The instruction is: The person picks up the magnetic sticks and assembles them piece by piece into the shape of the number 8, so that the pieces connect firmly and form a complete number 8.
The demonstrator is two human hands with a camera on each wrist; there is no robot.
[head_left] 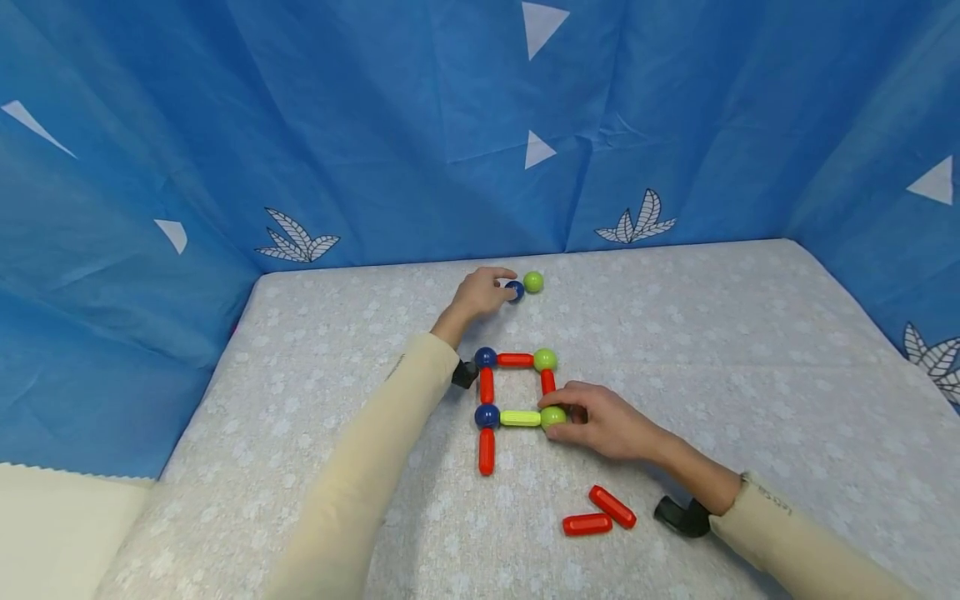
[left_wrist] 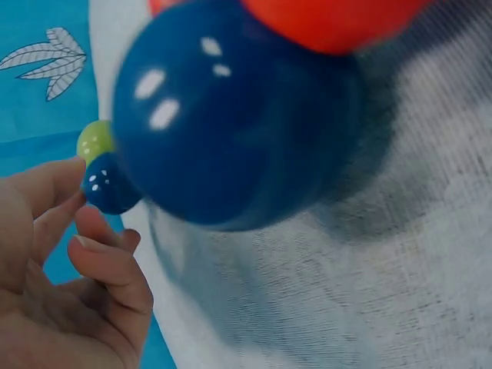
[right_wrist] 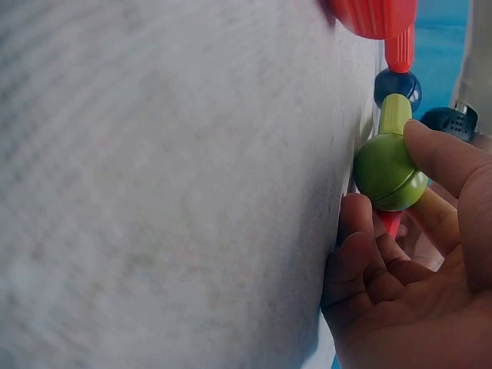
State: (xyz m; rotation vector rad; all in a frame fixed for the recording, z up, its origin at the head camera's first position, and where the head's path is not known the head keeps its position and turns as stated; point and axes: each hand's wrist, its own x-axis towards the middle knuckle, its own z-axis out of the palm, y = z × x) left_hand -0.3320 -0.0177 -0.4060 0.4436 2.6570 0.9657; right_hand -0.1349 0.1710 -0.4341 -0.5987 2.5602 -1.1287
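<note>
A frame of coloured rods and balls lies on the table, with blue balls (head_left: 486, 357) on its left side and a light green rod (head_left: 521, 418) along its near side. My right hand (head_left: 603, 423) holds the green ball (right_wrist: 388, 173) at the near right corner, thumb and fingers around it. Beyond the frame, my left hand (head_left: 480, 292) reaches to a loose blue ball (head_left: 515, 291), its thumb and fingers spread apart at the ball. A loose green ball (head_left: 533, 282) sits right beside that blue one. One red rod (head_left: 487, 452) points toward me from the near left corner.
Two loose red rods (head_left: 587, 524) lie nearest me, by the right wrist. A patterned cloth (head_left: 720, 333) covers the table. Blue curtains (head_left: 420, 125) hang behind it and at both sides. My left forearm (head_left: 375, 458) passes left of the frame.
</note>
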